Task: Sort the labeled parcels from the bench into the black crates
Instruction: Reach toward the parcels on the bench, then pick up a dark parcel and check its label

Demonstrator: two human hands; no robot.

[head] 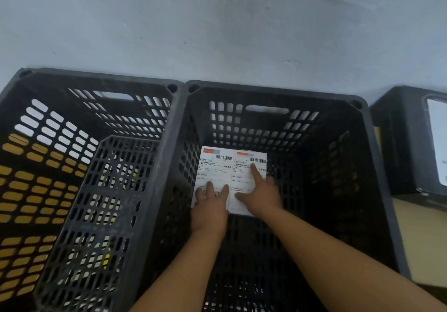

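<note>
Two black slatted crates stand side by side against a pale wall. In the right crate (377, 156), two white parcels with barcode labels lie flat on the bottom, edge to edge. My left hand (211, 205) rests with straight fingers on the near end of the left parcel (212, 166). My right hand (260, 192) lies on the right parcel (243, 173), its forefinger stretched out over the label. Both forearms reach down into this crate. The left crate (174, 127) holds no parcel that I can see.
A dark box (399, 147) with a white label stands to the right of the crates, on a tan surface (420, 239). Orange shows through the left crate's slats. The wall (217, 21) rises just behind both crates.
</note>
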